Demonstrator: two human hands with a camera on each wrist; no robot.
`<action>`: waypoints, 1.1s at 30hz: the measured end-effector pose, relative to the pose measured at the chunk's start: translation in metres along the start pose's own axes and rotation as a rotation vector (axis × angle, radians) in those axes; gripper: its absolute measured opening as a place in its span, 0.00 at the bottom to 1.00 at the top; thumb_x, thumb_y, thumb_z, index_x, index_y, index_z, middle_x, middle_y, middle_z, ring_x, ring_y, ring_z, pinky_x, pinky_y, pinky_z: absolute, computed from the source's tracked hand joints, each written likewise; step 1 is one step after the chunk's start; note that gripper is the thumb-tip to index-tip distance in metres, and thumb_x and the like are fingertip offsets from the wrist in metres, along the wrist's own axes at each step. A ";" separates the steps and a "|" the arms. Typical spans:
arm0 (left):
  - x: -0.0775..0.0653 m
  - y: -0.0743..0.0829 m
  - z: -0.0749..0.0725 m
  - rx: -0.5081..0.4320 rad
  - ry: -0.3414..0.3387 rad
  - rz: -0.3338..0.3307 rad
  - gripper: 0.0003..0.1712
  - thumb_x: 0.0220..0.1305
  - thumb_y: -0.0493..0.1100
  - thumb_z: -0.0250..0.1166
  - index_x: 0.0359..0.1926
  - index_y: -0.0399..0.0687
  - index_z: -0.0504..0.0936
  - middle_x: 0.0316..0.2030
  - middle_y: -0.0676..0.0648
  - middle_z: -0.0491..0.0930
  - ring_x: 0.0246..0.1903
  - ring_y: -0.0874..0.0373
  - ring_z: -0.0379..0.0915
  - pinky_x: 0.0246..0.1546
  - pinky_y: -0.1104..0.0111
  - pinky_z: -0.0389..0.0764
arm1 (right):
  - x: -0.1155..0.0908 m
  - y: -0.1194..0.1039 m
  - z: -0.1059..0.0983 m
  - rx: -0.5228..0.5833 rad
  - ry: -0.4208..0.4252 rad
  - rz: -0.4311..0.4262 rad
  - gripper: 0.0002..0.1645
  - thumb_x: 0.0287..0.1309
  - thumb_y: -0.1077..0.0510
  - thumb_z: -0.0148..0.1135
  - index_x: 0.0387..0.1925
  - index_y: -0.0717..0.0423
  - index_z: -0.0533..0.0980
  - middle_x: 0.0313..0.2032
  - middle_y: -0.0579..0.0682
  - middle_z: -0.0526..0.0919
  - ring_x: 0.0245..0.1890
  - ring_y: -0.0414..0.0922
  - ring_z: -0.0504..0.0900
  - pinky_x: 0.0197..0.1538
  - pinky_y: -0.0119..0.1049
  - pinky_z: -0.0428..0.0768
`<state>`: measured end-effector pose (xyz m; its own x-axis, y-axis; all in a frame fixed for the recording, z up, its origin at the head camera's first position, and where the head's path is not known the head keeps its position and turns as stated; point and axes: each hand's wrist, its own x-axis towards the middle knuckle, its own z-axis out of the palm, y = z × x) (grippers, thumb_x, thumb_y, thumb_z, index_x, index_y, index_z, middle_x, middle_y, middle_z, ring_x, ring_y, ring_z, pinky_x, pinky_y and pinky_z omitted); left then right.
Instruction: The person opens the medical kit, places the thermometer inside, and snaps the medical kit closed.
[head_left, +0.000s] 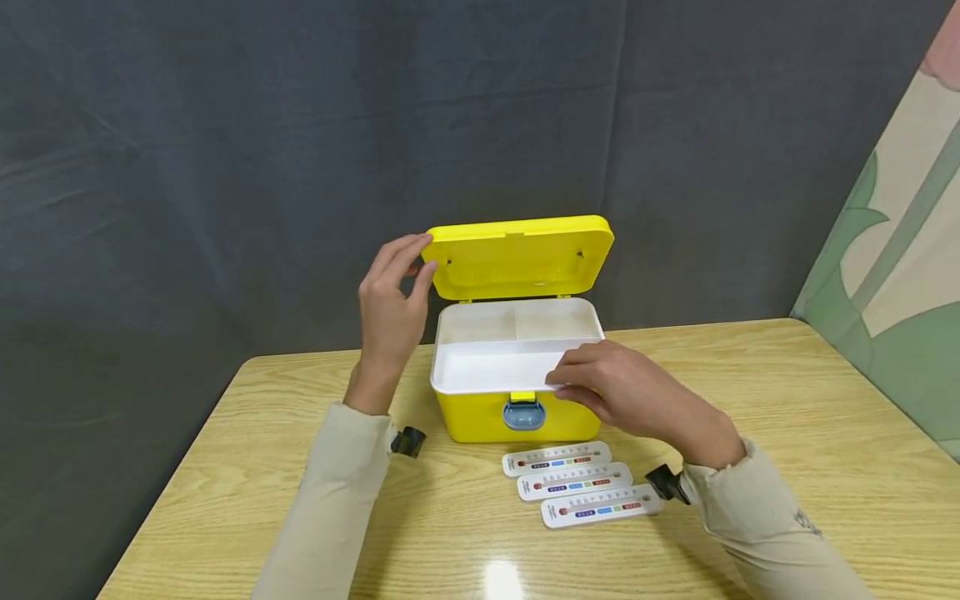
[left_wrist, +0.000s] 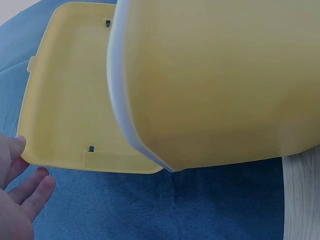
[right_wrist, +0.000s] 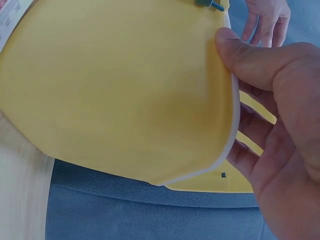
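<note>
A yellow storage box (head_left: 474, 419) stands on the table with its lid (head_left: 525, 260) raised behind it. A white divided tray (head_left: 480, 363) sits in its top, and nothing shows in the compartments. My left hand (head_left: 393, 304) pinches the lid's left corner between thumb and fingers. At the front right rim, my right hand (head_left: 626, 387) grips the edge; in the right wrist view its thumb (right_wrist: 230, 47) lies outside and its fingers reach over the white rim (right_wrist: 236, 107) to the inside. Three white thermometers (head_left: 557, 458) lie in front of the box.
A grey-blue latch (head_left: 523, 415) hangs on the box's front. The wooden table (head_left: 285, 467) ends at a dark cloth (head_left: 300, 167) behind the box. To the right hangs a flower-patterned cloth (head_left: 892, 275).
</note>
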<state>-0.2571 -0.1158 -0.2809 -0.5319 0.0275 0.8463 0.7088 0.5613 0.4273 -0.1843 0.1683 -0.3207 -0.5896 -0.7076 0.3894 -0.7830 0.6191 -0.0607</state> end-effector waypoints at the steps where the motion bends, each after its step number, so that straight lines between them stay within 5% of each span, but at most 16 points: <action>1: 0.000 0.000 0.000 -0.001 -0.006 -0.005 0.19 0.68 0.37 0.65 0.59 0.40 0.81 0.56 0.41 0.80 0.52 0.48 0.79 0.51 0.56 0.84 | 0.000 0.000 0.000 -0.004 0.000 -0.005 0.08 0.58 0.59 0.71 0.41 0.47 0.87 0.35 0.39 0.85 0.34 0.35 0.80 0.41 0.34 0.84; 8: 0.002 -0.006 0.000 -0.017 -0.060 -0.023 0.24 0.70 0.38 0.62 0.66 0.42 0.75 0.65 0.43 0.75 0.62 0.50 0.74 0.52 0.57 0.85 | 0.000 0.001 -0.002 -0.019 0.001 -0.035 0.08 0.57 0.59 0.71 0.40 0.48 0.87 0.34 0.39 0.84 0.34 0.35 0.80 0.41 0.34 0.84; 16: 0.010 -0.018 0.001 -0.085 -0.095 -0.060 0.25 0.69 0.34 0.62 0.67 0.44 0.74 0.58 0.39 0.72 0.54 0.47 0.75 0.48 0.59 0.86 | 0.001 0.000 -0.001 -0.020 -0.002 -0.049 0.08 0.58 0.58 0.71 0.41 0.48 0.87 0.35 0.40 0.85 0.34 0.36 0.80 0.42 0.35 0.84; 33: 0.008 -0.033 0.005 -0.239 -0.226 -0.405 0.30 0.71 0.41 0.63 0.71 0.46 0.68 0.64 0.42 0.71 0.62 0.47 0.73 0.60 0.52 0.78 | 0.002 -0.002 0.001 -0.023 -0.025 -0.013 0.10 0.58 0.57 0.71 0.43 0.47 0.87 0.36 0.40 0.86 0.35 0.36 0.81 0.42 0.34 0.84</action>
<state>-0.2868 -0.1299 -0.2898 -0.8537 0.0397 0.5193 0.4970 0.3605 0.7893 -0.1836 0.1656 -0.3205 -0.5845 -0.7237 0.3668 -0.7860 0.6172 -0.0349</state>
